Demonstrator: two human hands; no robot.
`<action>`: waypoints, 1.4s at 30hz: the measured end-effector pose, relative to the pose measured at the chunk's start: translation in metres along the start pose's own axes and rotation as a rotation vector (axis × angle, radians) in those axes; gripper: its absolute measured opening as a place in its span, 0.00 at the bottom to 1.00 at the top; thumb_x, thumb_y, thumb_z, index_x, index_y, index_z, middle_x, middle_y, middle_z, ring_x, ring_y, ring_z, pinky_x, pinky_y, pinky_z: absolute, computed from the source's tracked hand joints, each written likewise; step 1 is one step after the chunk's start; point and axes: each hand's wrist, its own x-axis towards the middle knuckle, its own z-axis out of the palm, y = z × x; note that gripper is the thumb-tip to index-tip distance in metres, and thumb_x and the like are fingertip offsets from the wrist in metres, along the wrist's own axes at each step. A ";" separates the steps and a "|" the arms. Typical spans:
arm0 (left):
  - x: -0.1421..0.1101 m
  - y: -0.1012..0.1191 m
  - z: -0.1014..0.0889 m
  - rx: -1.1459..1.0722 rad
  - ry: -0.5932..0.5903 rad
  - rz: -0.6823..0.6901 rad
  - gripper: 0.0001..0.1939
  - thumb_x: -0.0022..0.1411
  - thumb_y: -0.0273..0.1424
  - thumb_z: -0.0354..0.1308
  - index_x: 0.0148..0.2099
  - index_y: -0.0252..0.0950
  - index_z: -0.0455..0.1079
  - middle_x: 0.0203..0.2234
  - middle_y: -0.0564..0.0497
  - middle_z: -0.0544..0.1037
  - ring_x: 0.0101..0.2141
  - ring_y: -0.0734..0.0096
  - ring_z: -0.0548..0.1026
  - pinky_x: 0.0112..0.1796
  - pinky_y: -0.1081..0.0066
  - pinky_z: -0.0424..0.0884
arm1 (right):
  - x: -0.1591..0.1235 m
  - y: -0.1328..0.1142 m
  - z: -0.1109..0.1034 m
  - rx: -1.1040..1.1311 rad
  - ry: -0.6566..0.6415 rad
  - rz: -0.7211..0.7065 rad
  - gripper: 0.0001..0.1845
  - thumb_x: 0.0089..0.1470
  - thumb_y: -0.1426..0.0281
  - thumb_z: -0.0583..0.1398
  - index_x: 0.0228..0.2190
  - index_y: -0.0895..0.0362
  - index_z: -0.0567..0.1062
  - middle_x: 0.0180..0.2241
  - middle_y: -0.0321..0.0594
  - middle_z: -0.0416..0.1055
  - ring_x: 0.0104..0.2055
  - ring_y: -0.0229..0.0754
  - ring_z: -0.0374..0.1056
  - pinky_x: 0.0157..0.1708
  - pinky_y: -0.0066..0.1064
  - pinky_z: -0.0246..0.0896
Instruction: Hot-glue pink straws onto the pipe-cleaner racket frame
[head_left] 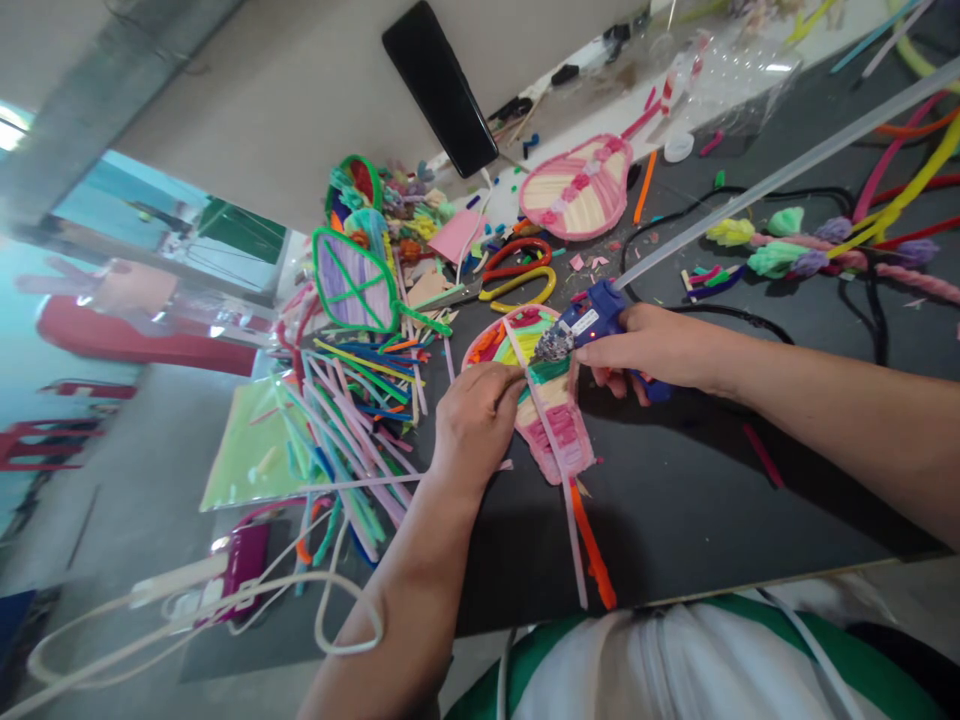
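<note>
In my right hand is a blue glue gun, a long clear glue stick rising from its back. Its nozzle is right over a paddle-shaped piece edged in pink pipe cleaner and filled with coloured rows. A pale pink pipe cleaner lies lengthwise across that piece and runs past its narrow end. My left hand is closed at the piece's left side, fingertips pinched at the pale pipe cleaner. An orange pipe cleaner strip extends from the narrow end toward me.
Loose pipe cleaners pile up at the left. Beyond lie scissors, a green-edged piece and a pink-edged piece. A phone stands at the back. A black cord crosses the dark table; a white cable hangs near my left forearm.
</note>
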 end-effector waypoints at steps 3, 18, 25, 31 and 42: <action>0.000 0.000 0.000 -0.007 -0.004 -0.010 0.07 0.65 0.28 0.57 0.42 0.35 0.76 0.36 0.48 0.81 0.40 0.67 0.78 0.46 0.66 0.73 | 0.000 -0.001 0.001 -0.003 0.005 0.002 0.14 0.55 0.66 0.60 0.20 0.59 0.72 0.17 0.37 0.69 0.14 0.32 0.62 0.13 0.23 0.60; 0.000 0.002 -0.001 -0.004 0.004 -0.032 0.06 0.64 0.29 0.58 0.41 0.36 0.76 0.36 0.49 0.81 0.41 0.69 0.78 0.47 0.69 0.73 | 0.002 0.001 0.004 -0.037 0.018 -0.002 0.16 0.52 0.63 0.61 0.18 0.57 0.69 0.18 0.37 0.68 0.18 0.36 0.65 0.14 0.26 0.65; 0.000 0.000 0.000 -0.003 0.005 -0.033 0.06 0.65 0.29 0.58 0.42 0.37 0.76 0.36 0.49 0.81 0.41 0.68 0.78 0.47 0.68 0.73 | 0.001 0.000 0.004 -0.046 0.009 0.005 0.16 0.51 0.63 0.61 0.17 0.57 0.68 0.16 0.36 0.67 0.17 0.35 0.63 0.14 0.25 0.64; 0.000 -0.001 0.000 -0.019 0.007 -0.028 0.07 0.64 0.28 0.58 0.41 0.36 0.77 0.36 0.49 0.81 0.40 0.69 0.78 0.46 0.69 0.73 | -0.001 0.002 0.003 -0.052 -0.006 -0.004 0.17 0.52 0.63 0.60 0.17 0.57 0.68 0.16 0.36 0.66 0.16 0.35 0.63 0.14 0.25 0.64; 0.000 0.000 -0.001 0.006 0.000 -0.032 0.07 0.65 0.29 0.58 0.41 0.36 0.77 0.36 0.49 0.81 0.41 0.68 0.78 0.47 0.69 0.73 | -0.004 0.003 0.000 -0.068 -0.033 -0.003 0.17 0.51 0.61 0.61 0.16 0.56 0.68 0.15 0.36 0.66 0.16 0.35 0.63 0.15 0.26 0.63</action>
